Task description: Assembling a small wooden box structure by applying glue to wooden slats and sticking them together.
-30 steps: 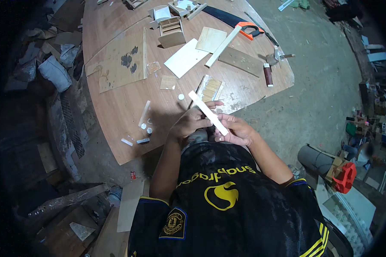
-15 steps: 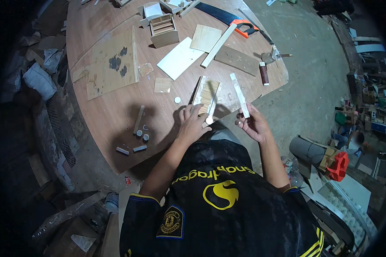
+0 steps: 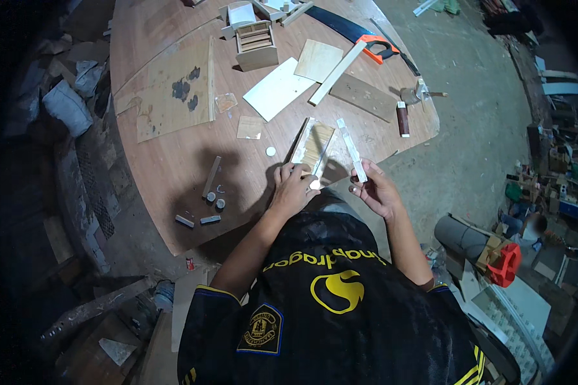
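Observation:
My right hand (image 3: 377, 191) holds a thin white strip (image 3: 352, 150) by its near end, the strip pointing away over the table. My left hand (image 3: 293, 187) rests on the near end of a small wooden slatted piece (image 3: 314, 144) lying on the round wooden table (image 3: 167, 160), and a small white round thing shows at its fingertips. A small white disc (image 3: 271, 151) lies just left of the slatted piece.
Farther back lie a white sheet (image 3: 277, 88), plywood squares (image 3: 318, 60), a long batten (image 3: 337, 73), a handsaw with orange handle (image 3: 366, 40) and a small wooden box (image 3: 255, 45). Short sticks and small round parts (image 3: 207, 204) sit at the near left. Clutter surrounds the table.
The white strip, held across my body by both hands, went to my right hand alone and swung upright. My left hand came down onto the slatted piece.

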Demonstrator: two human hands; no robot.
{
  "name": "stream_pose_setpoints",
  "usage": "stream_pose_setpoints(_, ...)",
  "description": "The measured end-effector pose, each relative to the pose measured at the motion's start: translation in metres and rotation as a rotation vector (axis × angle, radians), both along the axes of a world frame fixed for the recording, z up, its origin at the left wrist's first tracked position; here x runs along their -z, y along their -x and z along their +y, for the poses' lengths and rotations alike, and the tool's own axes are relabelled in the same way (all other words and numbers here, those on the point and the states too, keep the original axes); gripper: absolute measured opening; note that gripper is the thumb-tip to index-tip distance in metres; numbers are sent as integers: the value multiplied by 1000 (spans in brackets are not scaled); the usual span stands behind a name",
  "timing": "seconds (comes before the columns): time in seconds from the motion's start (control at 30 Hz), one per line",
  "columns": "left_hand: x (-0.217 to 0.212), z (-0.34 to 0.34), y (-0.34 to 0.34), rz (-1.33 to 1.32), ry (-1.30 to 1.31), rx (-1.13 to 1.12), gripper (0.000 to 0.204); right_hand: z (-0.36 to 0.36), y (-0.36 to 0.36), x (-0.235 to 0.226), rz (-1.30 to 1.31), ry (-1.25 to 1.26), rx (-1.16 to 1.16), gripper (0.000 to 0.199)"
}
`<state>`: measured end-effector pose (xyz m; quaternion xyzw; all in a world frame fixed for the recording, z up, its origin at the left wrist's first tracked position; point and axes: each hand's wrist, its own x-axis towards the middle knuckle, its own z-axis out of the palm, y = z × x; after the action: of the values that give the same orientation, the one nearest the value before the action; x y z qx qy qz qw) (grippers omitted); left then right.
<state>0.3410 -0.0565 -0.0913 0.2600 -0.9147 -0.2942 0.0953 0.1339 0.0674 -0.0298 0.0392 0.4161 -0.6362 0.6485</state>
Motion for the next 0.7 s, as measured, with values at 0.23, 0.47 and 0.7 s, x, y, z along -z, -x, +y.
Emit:
stream_pose_setpoints(0.23, 17, 7, -9, 48, -21, -42, 33, -17, 5, 3, 80, -18, -133, 24)
stream_pose_setpoints(0.47, -7, 3, -16, 160, -98, -220, 32, -32, -1, 26, 668, -162, -374, 30)
stream_pose_setpoints(0.7, 44, -20, -80, 310, -408, -684, 27, -39, -10, 51, 855, -147, -514, 31)
